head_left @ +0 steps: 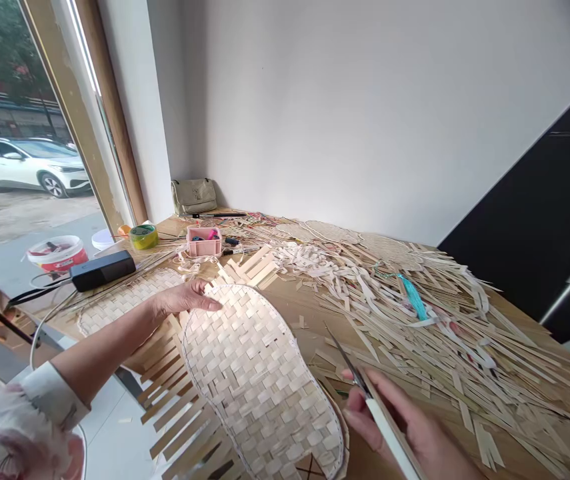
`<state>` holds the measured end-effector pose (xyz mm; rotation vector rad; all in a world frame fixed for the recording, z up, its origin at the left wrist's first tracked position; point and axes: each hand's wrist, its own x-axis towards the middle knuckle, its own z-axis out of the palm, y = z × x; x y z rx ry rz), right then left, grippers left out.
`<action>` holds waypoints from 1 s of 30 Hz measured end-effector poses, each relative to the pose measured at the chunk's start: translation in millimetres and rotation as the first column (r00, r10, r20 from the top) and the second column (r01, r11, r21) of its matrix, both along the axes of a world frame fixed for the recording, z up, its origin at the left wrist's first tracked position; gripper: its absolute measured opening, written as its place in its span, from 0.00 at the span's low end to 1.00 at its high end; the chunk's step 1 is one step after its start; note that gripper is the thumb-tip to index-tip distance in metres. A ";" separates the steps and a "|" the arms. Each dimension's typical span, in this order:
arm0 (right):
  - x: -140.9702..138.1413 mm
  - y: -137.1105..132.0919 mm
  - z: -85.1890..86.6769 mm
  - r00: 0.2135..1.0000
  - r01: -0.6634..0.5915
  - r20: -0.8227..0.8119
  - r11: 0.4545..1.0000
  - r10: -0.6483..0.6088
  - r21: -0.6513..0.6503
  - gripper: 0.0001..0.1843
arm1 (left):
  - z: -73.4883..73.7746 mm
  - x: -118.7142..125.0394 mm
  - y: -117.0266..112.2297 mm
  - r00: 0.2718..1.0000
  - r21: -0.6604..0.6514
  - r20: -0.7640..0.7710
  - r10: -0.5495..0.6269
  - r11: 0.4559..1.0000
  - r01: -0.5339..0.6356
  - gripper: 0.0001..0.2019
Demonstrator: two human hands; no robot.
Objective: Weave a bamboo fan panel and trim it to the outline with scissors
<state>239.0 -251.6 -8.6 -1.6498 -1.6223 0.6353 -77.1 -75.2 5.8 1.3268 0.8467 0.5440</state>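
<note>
My left hand grips the upper left edge of a sole-shaped woven piece, thumb on top and the other fingers mostly hidden. Pale flat strips are plaited into it, and a stitched cord runs along its rim. Uncut strip ends stick out on its left side. At the lower right, my right hand is closed around the white handle of a slim pointed knife. Its dark blade points up and left, just right of the woven piece and apart from it.
Loose strips cover the table's right side, with white ribbon and a turquoise tassel among them. A pink basket, yellow tape roll, black power bank, white tub and handbag stand at the left and back.
</note>
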 end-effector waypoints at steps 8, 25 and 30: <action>2.4 27.5 48.6 0.980 -0.158 0.110 0.984 0.167 -0.087 0.19 | 5.6 1.2 -3.4 0.998 0.059 -0.036 -0.048 0.997 0.050 0.14; -42.8 23.7 36.8 0.992 -0.116 -0.057 0.989 0.111 -0.091 0.07 | 17.0 5.1 -10.7 0.999 0.044 -0.014 -0.050 0.998 0.050 0.14; -39.8 25.4 36.9 0.979 -0.121 -0.186 0.975 0.086 -0.189 0.14 | 12.4 4.3 -9.9 1.000 -0.002 -0.015 -0.020 1.000 0.020 0.14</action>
